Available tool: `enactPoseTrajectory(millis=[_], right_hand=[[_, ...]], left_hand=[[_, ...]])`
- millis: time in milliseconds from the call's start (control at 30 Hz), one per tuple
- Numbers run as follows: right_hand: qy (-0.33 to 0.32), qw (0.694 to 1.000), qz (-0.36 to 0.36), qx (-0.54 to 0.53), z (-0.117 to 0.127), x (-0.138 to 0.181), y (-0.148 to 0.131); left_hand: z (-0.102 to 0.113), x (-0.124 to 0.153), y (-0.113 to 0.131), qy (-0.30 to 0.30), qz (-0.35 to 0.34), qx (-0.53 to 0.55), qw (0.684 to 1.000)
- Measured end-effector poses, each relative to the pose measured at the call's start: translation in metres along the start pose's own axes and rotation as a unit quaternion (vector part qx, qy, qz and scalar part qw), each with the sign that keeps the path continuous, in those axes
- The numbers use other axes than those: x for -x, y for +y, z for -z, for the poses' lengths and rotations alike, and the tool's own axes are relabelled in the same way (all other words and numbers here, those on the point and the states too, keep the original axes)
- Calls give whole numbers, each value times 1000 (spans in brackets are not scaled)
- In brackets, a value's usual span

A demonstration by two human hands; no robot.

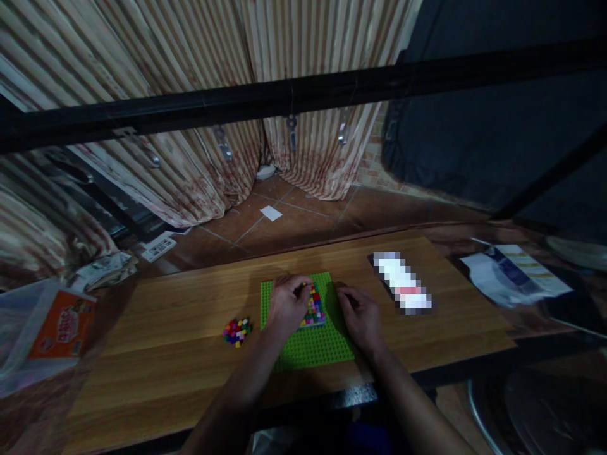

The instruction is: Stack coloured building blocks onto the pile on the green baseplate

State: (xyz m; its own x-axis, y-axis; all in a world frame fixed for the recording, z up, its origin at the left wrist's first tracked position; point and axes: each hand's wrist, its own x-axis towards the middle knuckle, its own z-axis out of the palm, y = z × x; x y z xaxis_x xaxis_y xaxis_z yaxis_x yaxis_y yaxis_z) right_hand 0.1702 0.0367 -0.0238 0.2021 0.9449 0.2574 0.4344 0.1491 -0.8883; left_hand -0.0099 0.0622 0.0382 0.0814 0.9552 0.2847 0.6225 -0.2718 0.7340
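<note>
A green studded baseplate (313,351) lies on the wooden table, with a block of small multicoloured building bricks (316,309) standing on it. Over the left part of that block is my left hand (288,303), its thumb and forefinger pinched at the block's far edge around what looks like a small building brick. My right hand (363,316) rests by the plate's right edge, fingers curled and thumb against the forefinger; whatever may be inside is hidden. Left of the plate lies a loose pile of coloured bricks (236,332).
A phone (403,283) with a blurred-out screen lies on the right of the table (171,354). At the left stands a clear plastic box (19,328) with an orange label. A dark metal bar (199,104) crosses beyond the table, before striped curtains (190,57).
</note>
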Motion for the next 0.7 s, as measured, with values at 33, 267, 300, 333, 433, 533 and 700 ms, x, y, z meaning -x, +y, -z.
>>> enactPoseTrajectory(millis=[33, 267, 300, 333, 433, 533, 700], right_hand=[[1, 1000, 0, 0, 0, 0, 0], [-7, 1000, 0, 3, 1, 0, -1], [-7, 1000, 0, 3, 1, 0, -1], [-7, 1000, 1, 3, 1, 0, -1], [-2, 1000, 2, 6, 1, 0, -1], [-4, 1000, 6, 6, 1, 0, 0], [-4, 1000, 8, 9, 0, 0, 2]], left_hand=[[-1, 0, 0, 0, 3, 4, 1000], [-4, -1, 0, 3, 30, 12, 999], [-4, -1, 1, 4, 33, 13, 999], [-4, -1, 1, 6, 35, 14, 999], [-4, -1, 3, 10, 38, 20, 999], [-4, 0, 4, 14, 39, 26, 999], [-6, 0, 3, 20, 32, 36, 999]])
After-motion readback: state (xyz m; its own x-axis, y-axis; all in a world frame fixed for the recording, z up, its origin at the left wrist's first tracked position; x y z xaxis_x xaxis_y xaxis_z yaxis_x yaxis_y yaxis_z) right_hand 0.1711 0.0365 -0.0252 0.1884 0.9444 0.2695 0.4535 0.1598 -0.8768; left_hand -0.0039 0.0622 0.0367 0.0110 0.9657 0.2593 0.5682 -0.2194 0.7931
